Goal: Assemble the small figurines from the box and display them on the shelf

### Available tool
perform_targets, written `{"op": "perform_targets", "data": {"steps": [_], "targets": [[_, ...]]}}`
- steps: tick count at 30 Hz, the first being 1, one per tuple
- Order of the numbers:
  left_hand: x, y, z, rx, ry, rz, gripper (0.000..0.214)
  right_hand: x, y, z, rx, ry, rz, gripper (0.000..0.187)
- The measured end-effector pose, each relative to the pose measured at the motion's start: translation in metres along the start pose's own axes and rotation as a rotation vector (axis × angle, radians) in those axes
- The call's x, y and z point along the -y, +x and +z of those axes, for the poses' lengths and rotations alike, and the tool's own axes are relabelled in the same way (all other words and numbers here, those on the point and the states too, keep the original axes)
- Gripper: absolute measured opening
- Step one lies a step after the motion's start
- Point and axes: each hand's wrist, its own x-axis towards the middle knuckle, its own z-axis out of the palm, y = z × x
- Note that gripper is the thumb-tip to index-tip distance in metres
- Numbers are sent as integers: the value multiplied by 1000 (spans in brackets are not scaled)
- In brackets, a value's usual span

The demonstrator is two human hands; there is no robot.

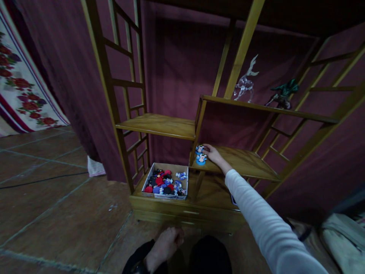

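My right hand [211, 152], in a white sleeve, reaches to the left end of the middle-right shelf. Its fingers are closed on a small blue-and-white cartoon figurine [199, 149]. Just in front stands a similar figurine [201, 159] on a round blue base, near the shelf edge. My left hand [169, 241] rests low by my dark-clothed knee, fingers curled, with nothing visible in it. A shallow cardboard box [152, 171] on the lowest board holds several red, black, blue and white figurines [167, 183], lying jumbled.
The wooden display rack [159, 125] has stepped shelves and lattice sides. A clear glass deer [245, 85] and a dark green figure [285, 93] stand on the upper right shelf. A dark-edged object [234, 200] lies partly behind my right forearm. Tiled floor [57, 213] extends left.
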Motion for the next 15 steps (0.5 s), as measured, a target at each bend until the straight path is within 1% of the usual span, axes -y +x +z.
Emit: {"op": "perform_targets", "data": {"steps": [2, 3, 4, 6, 8, 10, 12, 15], "targets": [[0, -2, -1, -45, 11, 20, 22, 7, -17, -6, -82, 42, -21, 37], [0, -4, -2, -61, 17, 24, 22, 11, -28, -9, -91, 55, -40, 36], [0, -5, -3, -61, 20, 23, 23, 14, -39, -12, -81, 69, -57, 36], [1, -6, -5, -51, 19, 17, 24, 18, -58, -13, -21, 67, -66, 38], [1, -5, -8, -44, 9, 6, 25, 22, -70, -10, 40, 28, -74, 43], [2, -3, -9, -34, -1, -7, 27, 25, -74, -5, 82, -40, -81, 49], [4, -1, -10, -23, -10, -10, 28, 28, -74, 0, 97, -124, -85, 53], [8, 2, -9, -7, -42, 13, 27, 33, -73, 4, 93, -252, -100, 50]]}}
